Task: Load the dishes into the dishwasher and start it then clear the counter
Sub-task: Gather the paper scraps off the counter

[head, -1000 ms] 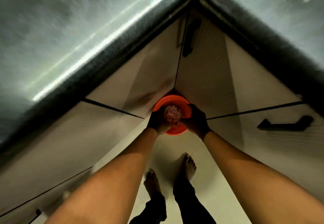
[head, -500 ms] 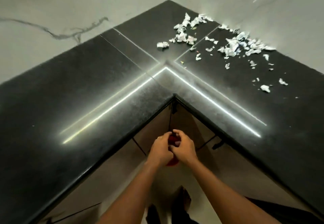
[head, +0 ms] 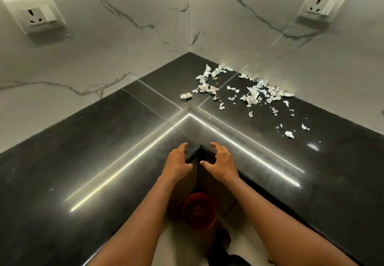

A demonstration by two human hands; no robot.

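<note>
Fingers loosely curved and spread, left hand (head: 178,162) and right hand (head: 222,162) hold nothing, flanking the inner corner of the black counter (head: 83,161). Below that corner, on the floor between the forearms, sits a round red container (head: 198,211). Beyond the corner, toward the wall, torn paper scraps (head: 252,96) litter the counter.

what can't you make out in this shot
Head view only:
- bowl: in shadow below the counter, contents unreadable.
- scraps: too small to tell paper from foil.
- left hand and right hand: contact with the counter edge unclear from above.
- dishwasher: outside the frame.
</note>
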